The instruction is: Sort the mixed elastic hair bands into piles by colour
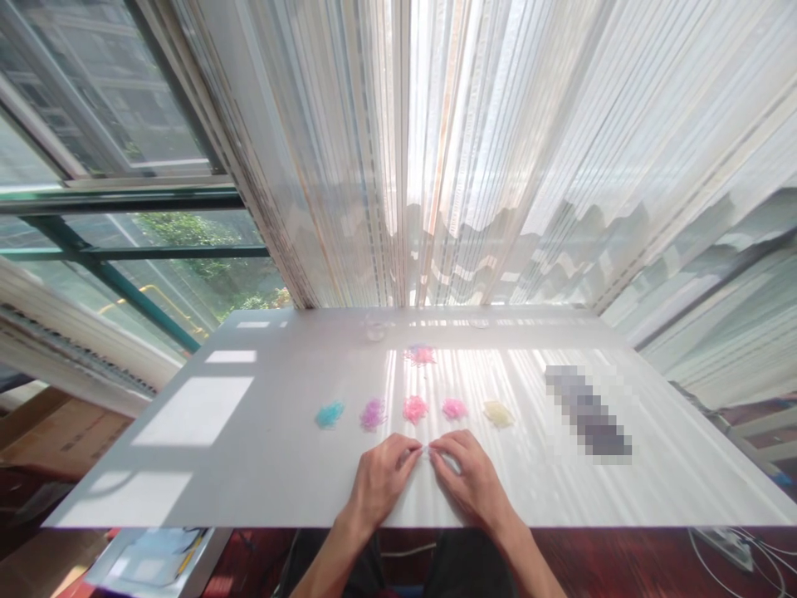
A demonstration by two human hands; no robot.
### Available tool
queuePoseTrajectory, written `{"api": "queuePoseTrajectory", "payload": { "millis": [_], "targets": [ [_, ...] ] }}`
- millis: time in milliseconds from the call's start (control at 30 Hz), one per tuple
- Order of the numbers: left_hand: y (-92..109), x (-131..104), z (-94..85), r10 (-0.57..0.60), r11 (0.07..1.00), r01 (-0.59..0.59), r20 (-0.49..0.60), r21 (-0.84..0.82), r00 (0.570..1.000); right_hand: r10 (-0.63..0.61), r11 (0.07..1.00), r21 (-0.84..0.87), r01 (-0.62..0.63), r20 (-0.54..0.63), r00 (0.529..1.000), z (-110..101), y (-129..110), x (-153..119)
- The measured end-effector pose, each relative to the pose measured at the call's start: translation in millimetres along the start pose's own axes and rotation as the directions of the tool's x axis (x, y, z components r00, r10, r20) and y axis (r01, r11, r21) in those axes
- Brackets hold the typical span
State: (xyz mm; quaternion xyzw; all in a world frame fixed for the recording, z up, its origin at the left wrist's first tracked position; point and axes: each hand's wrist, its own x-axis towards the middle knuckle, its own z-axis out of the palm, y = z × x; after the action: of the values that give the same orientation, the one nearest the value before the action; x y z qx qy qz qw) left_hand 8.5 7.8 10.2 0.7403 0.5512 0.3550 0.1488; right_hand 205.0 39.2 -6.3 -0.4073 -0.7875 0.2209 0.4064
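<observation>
My left hand (387, 475) and my right hand (466, 475) rest close together near the table's front edge. Thumb and forefinger are pinched on each hand, with the fingertips almost meeting. A tiny pale bit shows between them, too small to name. Just beyond lies a row of small piles of thin loops that look like rubber bands: a blue pile (330, 414), a purple pile (374, 414), a red-pink pile (415, 408), a pink pile (454, 408) and a pale yellow pile (498, 414). Farther back sits a mixed pink and lilac pile (421, 355).
The white table (280, 465) carries a small clear dish (375, 330) at its back and a flat clear piece (479, 324) to the right of it. A blurred-out dark object (589, 411) lies at the right. Striped curtains (436, 166) hang behind the table.
</observation>
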Motion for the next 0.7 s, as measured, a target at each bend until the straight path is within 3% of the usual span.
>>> {"api": "queuePoseTrajectory", "payload": {
  "millis": [267, 467, 700],
  "targets": [
    [4, -2, 1.0, -0.014, 0.995, 0.013, -0.011, -0.103, 1.000, -0.030, 0.999, 0.029, 0.029, 0.013, 0.999, -5, -2, 0],
    [7, -5, 2.1, -0.049, 0.987, 0.035, -0.086, -0.157, 0.995, -0.069, 0.995, 0.076, 0.069, 0.000, 0.998, -7, -4, -2],
    [12, 0, 8.6, -0.015, 0.979, -0.010, -0.122, -0.204, 0.992, -0.075, 0.991, 0.105, 0.078, -0.033, 0.997, -8, -5, -1]
  ]
}}
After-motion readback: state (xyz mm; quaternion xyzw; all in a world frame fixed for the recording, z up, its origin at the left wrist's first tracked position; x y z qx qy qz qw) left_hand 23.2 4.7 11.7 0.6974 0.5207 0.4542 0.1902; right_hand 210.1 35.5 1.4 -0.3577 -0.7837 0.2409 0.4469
